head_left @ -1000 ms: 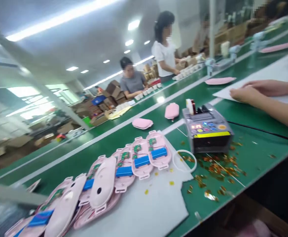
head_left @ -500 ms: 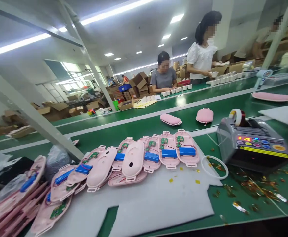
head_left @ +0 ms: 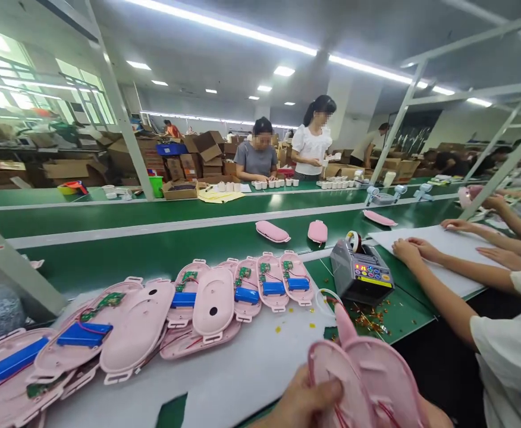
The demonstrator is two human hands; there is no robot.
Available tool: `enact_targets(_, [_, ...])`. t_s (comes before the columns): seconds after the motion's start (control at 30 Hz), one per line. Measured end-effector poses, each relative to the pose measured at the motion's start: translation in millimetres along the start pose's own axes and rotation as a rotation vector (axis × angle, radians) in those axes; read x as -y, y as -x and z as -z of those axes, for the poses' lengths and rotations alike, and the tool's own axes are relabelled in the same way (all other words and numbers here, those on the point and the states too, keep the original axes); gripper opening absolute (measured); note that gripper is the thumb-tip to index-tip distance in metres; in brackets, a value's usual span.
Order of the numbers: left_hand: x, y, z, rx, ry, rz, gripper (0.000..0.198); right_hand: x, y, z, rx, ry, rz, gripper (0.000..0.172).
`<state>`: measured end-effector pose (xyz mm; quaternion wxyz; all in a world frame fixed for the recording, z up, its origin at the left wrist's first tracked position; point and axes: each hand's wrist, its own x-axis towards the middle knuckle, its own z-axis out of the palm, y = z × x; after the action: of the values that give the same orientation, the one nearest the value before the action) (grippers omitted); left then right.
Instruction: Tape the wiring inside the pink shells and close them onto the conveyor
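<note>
At the bottom edge my left hand (head_left: 303, 404) grips a pink plastic shell (head_left: 367, 380), thumb pressed on its rim. Red wires show inside the shell, and a second pink piece sticks up behind it. A sliver of skin under the shell's right side (head_left: 436, 415) looks like my right hand; its fingers are hidden. On the white foam sheet (head_left: 260, 368) in front lies an overlapping row of open pink shells (head_left: 242, 291) with blue batteries and green circuit boards.
A grey tape dispenser (head_left: 362, 272) stands right of the row, with gold tape scraps around it. A co-worker's arms (head_left: 439, 267) rest on a white sheet at the right. Pink closed cases (head_left: 272, 231) lie on the green conveyor. Other people work across the belt.
The view has swung down and to the right. My left hand with the pink shell has come into view at the bottom, and the co-worker's arms are back at the right.
</note>
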<state>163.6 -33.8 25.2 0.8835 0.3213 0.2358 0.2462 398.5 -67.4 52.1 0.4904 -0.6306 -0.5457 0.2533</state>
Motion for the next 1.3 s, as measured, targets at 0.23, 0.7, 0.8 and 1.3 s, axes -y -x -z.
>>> enact_targets(0.23, [-62,8,24.1,-0.087,0.222,-0.311,0.054,24,-26,-119,0.053,-0.013,0.041,0.049])
enact_targets(0.7, [-123,-29,72.6,-0.638,-0.325,-0.498,0.033,0,-183,-119,-0.070,0.361,-0.139,0.039])
enact_targets(0.8, [-152,-56,73.3,-0.665,-0.442,-0.478,0.033,-15,-227,-106,-0.058,0.464,-0.232,0.031])
enact_targets(1.3, [-159,-251,32.1,-0.603,-1.112,-0.379,0.041,-16,-103,-101,-0.390,0.365,0.085,0.037])
